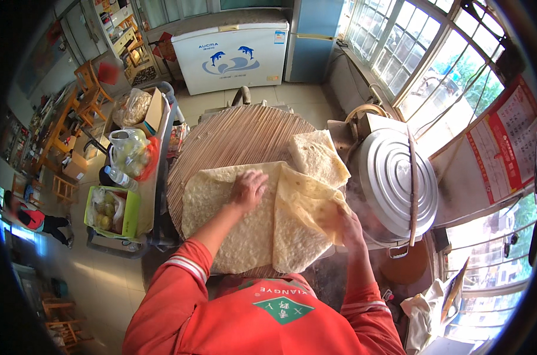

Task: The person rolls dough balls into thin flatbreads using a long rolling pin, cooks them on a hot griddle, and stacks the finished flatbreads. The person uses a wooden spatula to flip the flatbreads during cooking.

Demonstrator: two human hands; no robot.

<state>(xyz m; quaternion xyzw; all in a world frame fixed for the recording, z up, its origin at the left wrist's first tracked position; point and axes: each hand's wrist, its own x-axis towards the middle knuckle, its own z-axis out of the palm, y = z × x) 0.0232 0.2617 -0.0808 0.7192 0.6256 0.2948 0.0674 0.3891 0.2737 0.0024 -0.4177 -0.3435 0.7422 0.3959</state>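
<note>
A large thin flatbread point(233, 230) lies over the front of a round slatted board point(233, 133), its right part partly folded over. My left hand point(249, 190) rests palm down on the flatbread's upper middle, fingers loosely spread. At the right edge, my right hand point(351, 225) grips a lifted flap of the same sheet, which wrinkles towards the hand. Behind that flap sits a second flatbread point(319, 157), folded into a packet, on the board's right side. The fingertips of my right hand are partly hidden by the dough sheet.
Close on the right stands a large lidded aluminium pot point(395, 182) with steam around it and a strip point(413, 186) across its lid. A cart point(160, 177) at left carries bags, a water bottle point(121, 178) and a green box point(133, 215). A person point(38, 219) stands far left.
</note>
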